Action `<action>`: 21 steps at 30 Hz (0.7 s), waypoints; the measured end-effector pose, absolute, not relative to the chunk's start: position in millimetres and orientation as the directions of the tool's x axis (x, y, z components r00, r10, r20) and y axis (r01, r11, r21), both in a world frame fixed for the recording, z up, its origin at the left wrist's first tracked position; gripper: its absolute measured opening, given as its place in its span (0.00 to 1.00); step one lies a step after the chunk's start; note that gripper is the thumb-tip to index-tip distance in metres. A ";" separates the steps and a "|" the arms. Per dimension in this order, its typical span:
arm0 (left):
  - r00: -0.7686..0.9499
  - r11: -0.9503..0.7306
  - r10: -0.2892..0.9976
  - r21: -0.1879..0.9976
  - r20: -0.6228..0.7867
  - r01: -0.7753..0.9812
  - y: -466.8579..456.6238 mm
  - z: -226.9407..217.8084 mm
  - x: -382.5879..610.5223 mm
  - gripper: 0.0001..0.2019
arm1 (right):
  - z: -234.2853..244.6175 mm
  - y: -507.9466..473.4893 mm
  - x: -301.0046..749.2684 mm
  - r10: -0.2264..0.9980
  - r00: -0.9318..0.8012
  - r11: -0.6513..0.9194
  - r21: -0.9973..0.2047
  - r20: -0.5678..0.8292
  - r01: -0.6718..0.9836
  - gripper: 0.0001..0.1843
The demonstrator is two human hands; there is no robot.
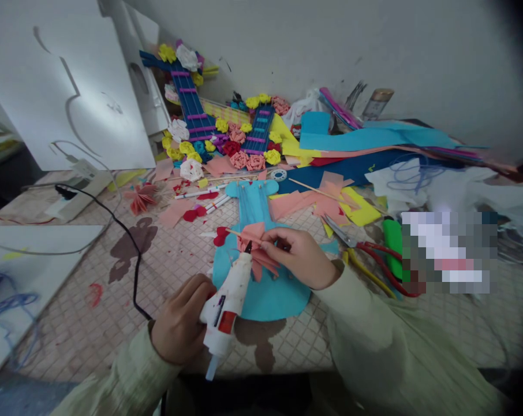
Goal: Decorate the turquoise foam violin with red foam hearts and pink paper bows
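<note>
My left hand [181, 320] is wrapped round the handle of a white hot glue gun [231, 289], with a glue stick [212, 367] poking out of its back end. The gun's dark nozzle meets folded pink paper [264, 263], and whether it touches cannot be told. My right hand [302, 257] pinches the pink paper and a thin wooden stick [238, 233] between thumb and fingers. Beneath both lies a light-blue guitar-shaped cutout [270, 300] with strings along its neck. A red paper petal [220, 237] is at its left edge.
Red-handled scissors [374, 251] lie to the right near a green object [392, 248]. Blue paper guitars [192, 110] with paper flowers lean at the back. A black cord [137, 266] crosses the left side to a power strip [73, 193]. Paper scraps [296, 202] litter the table.
</note>
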State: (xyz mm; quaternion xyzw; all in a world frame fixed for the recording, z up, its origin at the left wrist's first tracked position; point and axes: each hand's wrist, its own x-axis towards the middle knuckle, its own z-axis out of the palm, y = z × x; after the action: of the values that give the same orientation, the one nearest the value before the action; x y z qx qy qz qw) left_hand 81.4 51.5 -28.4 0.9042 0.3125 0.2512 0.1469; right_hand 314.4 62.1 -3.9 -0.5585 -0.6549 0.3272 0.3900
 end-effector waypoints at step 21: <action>0.656 -0.753 0.654 0.406 0.378 0.517 50.3 -27.0 78.4 0.02 | -3.6 62.8 314.2 0.989 -0.078 0.151 -0.865 0.129 0.478 0.07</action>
State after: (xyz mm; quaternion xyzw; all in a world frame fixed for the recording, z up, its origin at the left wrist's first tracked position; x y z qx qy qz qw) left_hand 78.4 50.3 -27.0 0.9001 0.3252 0.2578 0.1324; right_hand 314.2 62.8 -3.6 -0.5604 -0.6545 0.3327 0.3834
